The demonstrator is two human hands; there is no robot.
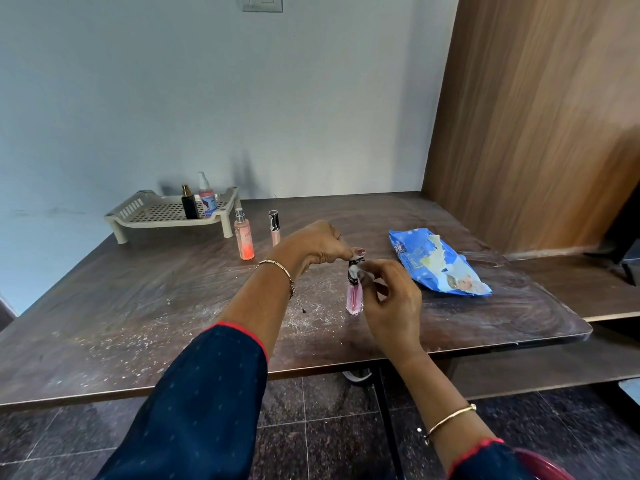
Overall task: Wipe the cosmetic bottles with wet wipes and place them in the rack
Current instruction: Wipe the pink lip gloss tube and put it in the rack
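Observation:
A small pink bottle [354, 299] with a black cap stands upright on the dark wooden table [138, 306]. My left hand [317, 245] pinches its cap from above. My right hand [391, 299] presses a small white wipe [355, 270] against the bottle's neck. The beige perforated rack [156, 211] stands at the back left with a black bottle [189, 202] and a pink pump bottle [207, 197] in it. In front of the rack, on the table, stand an orange spray bottle [244, 235] and a slim tube with a silver cap [274, 227].
A blue pack of wet wipes [436, 263] lies to the right of my hands. White crumbs and dust are scattered over the table's front part. A wooden panel [536, 116] rises at the right, and a lower shelf [571, 289] juts out beneath it.

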